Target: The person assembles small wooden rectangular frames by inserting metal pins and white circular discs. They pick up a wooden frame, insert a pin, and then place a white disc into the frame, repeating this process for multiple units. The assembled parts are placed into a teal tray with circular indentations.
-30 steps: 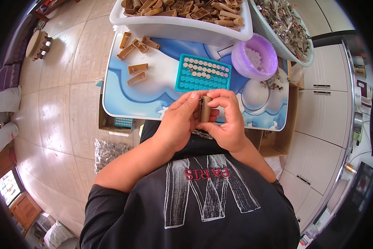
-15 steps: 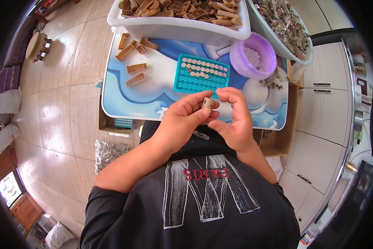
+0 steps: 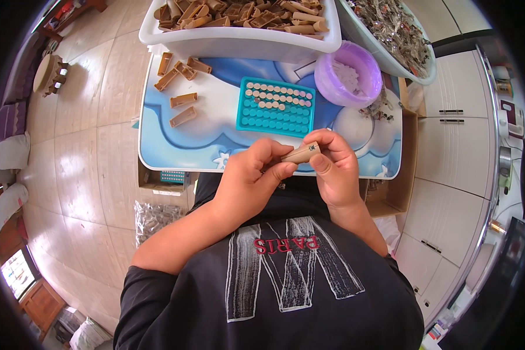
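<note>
Between my two hands, over the table's near edge, is a tan plastic casing (image 3: 300, 154), half-round and elongated, with a small dark spot near its right end. My left hand (image 3: 248, 181) pinches its left end between thumb and fingers. At the other end, my right hand (image 3: 337, 172) grips it with thumb below and fingers above. Just beyond the hands lies a teal tray (image 3: 255, 125) with rows of small round pale pieces in its far part. Several loose brown casings (image 3: 183, 100) rest on the table's left side.
A white bin (image 3: 239, 44) heaped with brown casings stands at the table's far side. Right of it are a purple bowl (image 3: 326, 81) of small white pieces and a pale basin (image 3: 415, 74) of wrapped metallic bits. Cardboard boxes (image 3: 407, 169) flank the table (image 3: 210, 137) below.
The casing has turned from end-on to lying lengthwise between my hands. My right hand has closed onto its right end. The view has shifted slightly.
</note>
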Demonstrator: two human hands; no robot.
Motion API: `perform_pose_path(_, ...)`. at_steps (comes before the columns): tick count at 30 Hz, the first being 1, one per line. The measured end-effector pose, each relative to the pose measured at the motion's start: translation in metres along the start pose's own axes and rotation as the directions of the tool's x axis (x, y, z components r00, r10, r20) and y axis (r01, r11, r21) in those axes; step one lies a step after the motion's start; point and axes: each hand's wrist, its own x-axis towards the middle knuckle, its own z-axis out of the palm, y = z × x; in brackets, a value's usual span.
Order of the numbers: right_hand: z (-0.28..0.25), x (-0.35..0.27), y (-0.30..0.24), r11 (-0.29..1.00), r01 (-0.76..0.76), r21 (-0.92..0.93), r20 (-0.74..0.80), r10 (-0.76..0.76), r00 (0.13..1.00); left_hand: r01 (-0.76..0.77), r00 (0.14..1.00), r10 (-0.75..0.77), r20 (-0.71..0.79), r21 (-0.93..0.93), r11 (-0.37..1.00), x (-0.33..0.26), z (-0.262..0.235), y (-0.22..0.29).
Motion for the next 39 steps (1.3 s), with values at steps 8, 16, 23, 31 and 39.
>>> perform_pose_path(8, 0.003, -0.001, 0.008, 0.998, -0.002, 0.067, -0.100, 0.009, 0.995, -0.091, 0.996, 0.088, 0.024, 0.143, 0.985, 0.009, 0.001, -0.002)
perform_pose_path(16, -0.017, 0.032, -0.047, 0.517, 0.228, -0.825, 0.075, -0.300, 0.951, 0.359, 0.931, -0.269, 0.249, -0.479, 0.801, 0.015, -0.008, -0.011)
perform_pose_path(23, -0.060, 0.122, -0.081, -0.082, 0.106, -0.991, 0.107, -0.014, 0.994, 0.426, 0.903, -0.329, 0.275, -0.487, 0.762, 0.016, -0.006, -0.006)
perform_pose_path(31, -0.067, 0.155, -0.059, -0.336, 0.074, -0.939, -0.007, 0.234, 0.972, 0.406, 0.913, -0.328, 0.241, -0.487, 0.773, 0.013, -0.009, -0.004)
perform_pose_path(39, -0.071, 0.127, -0.086, 0.320, -0.090, -0.943, -0.085, 0.030, 0.996, 0.406, 0.911, -0.372, 0.180, -0.557, 0.724, 0.015, -0.009, -0.005)
